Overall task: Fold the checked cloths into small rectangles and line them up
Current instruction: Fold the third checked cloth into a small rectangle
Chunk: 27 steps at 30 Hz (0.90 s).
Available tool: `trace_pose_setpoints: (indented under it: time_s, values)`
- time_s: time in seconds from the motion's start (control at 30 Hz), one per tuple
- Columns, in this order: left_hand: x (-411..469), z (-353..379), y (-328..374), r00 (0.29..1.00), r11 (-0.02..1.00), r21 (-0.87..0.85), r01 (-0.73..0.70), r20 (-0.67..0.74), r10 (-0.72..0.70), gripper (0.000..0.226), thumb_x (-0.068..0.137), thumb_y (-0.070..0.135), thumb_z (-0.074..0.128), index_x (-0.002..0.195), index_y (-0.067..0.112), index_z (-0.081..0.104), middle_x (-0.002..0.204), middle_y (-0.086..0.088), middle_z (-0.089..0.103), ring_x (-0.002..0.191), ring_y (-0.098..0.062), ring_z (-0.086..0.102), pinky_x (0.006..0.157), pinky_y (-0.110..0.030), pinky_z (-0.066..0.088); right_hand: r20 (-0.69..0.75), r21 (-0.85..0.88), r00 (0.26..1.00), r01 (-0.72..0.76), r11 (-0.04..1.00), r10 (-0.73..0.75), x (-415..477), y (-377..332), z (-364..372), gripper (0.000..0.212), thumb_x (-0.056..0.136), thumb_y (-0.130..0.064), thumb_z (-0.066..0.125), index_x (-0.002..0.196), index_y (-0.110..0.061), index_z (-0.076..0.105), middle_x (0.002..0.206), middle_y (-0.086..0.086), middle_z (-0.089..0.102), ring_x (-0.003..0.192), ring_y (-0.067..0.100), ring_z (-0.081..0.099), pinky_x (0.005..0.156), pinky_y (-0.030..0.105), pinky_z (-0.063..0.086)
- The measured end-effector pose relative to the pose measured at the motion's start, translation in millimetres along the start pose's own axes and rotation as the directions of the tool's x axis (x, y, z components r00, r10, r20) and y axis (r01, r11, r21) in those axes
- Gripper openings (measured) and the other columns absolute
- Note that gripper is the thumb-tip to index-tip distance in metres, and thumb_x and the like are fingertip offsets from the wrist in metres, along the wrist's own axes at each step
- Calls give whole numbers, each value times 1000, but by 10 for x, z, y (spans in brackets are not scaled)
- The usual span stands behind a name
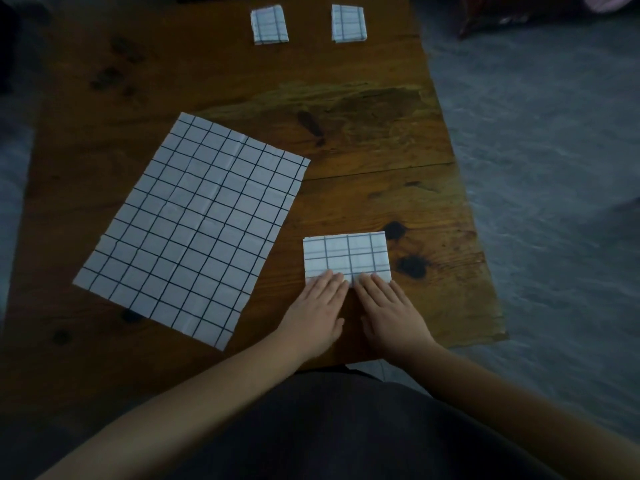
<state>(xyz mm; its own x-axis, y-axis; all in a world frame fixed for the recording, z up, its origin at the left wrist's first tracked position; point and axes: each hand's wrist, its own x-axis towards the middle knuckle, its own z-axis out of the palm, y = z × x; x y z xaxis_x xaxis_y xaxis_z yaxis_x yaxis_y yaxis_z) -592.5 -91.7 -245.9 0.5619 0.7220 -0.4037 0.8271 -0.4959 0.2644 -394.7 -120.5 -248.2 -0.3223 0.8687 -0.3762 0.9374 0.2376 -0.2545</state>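
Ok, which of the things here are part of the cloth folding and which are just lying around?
Job:
near folded cloth, pressed by left hand and right hand
flat cloth, still unfolded
far-left folded cloth
far-right folded cloth

Lying about:
reddish bundle, top right, blurred
wooden table, only the work surface

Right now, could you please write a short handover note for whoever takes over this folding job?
Hands: left hand and right hand lie flat, fingertips pressing the near edge of the near cloth, which is already folded to a rectangle.
Done: far-left cloth and far-right cloth lie folded, side by side, at the table's far end.
Left: line the near cloth up with them, then fold the flat cloth.
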Motion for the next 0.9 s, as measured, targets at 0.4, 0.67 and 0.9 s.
trace_pose_setpoints:
  time_s: [0.4, 0.67, 0.9]
  values:
    - [-131, 185, -227, 1000, 997, 75, 7, 30, -9, 70, 106, 48, 25, 162, 17, -4, 170, -2, -7, 154, -16, -16, 126, -39, -6, 40, -58, 989, -138, 989, 141, -114, 129, 67, 66, 106, -44, 27, 163, -16, 9, 171, 2, 5, 157, 17, 1, 127, 43, 2]
    - [-284, 45, -160, 995, 995, 5, 100, -3, -100, 71, 106, 49, 24, 161, 15, -6, 168, -3, -13, 154, -16, -18, 123, -35, -13, 22, 19, 984, -180, 984, 180, -132, 139, -18, 68, 106, -44, 27, 162, -16, 2, 170, 3, -1, 156, 17, -9, 127, 41, -2]
    - [130, 11, 131, 996, 998, 17, 63, 56, -64, 73, 106, 48, 29, 161, 11, 0, 170, -8, -5, 156, -20, -11, 127, -41, -2, 79, -42, 997, -20, 999, 23, 121, -118, 19, 76, 91, -48, -2, 162, -19, -3, 167, -1, -11, 152, 13, -18, 123, 40, -11]
